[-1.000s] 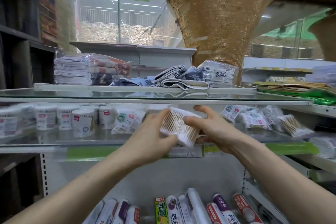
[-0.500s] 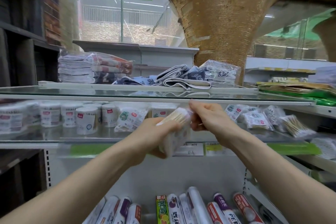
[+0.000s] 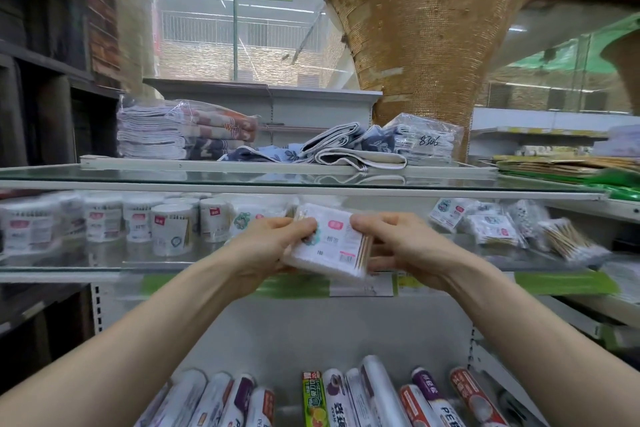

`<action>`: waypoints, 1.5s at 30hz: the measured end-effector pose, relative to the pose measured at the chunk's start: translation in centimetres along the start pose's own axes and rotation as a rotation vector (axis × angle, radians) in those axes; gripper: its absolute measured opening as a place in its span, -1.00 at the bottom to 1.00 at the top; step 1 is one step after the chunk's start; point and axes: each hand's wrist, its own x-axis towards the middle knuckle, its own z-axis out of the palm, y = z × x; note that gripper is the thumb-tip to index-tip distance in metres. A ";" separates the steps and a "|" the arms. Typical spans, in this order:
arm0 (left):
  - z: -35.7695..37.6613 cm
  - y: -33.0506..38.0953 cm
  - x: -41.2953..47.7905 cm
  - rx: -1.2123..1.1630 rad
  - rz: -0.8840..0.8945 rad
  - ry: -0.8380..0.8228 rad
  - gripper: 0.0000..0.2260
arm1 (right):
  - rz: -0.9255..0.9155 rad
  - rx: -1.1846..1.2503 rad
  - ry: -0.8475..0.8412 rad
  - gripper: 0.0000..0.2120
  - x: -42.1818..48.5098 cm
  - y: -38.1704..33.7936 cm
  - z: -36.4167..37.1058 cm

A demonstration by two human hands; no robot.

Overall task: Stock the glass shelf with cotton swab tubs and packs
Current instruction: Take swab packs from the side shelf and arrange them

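Shelving here is built in glass tiers. The upper glass tier (image 3: 207,180) carries folded striped towels (image 3: 173,135), and the bottom tier holds rolled film wraps (image 3: 374,395). The middle glass shelf (image 3: 69,267) is the stocking target.

White cylindrical cotton swab tubs (image 3: 172,232) stand upright in rows on its left section with labels outward, so the product reads from the aisle. Flat clear bags of cotton swabs (image 3: 491,229) lie grouped on the right section, well apart from the tubs. The space between the two groups is judged to be the intended slot.

One flat clear plastic pack of wooden-stick cotton swabs (image 3: 325,246) is held in front of this space, at the shelf's front edge, and appears clear of the glass. Its label faces the person, probably to check orientation before placement.

The left hand (image 3: 266,246) grasps the pack's left edge. The right hand (image 3: 408,250) grasps the right edge, where the stick ends show. Two-sided support prevents the soft pack from sagging.
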 end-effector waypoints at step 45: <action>0.5 -0.9 9.9 1.454 -0.020 0.273 -0.76 | 0.018 -0.721 0.123 -0.77 9.4 3.0 1.4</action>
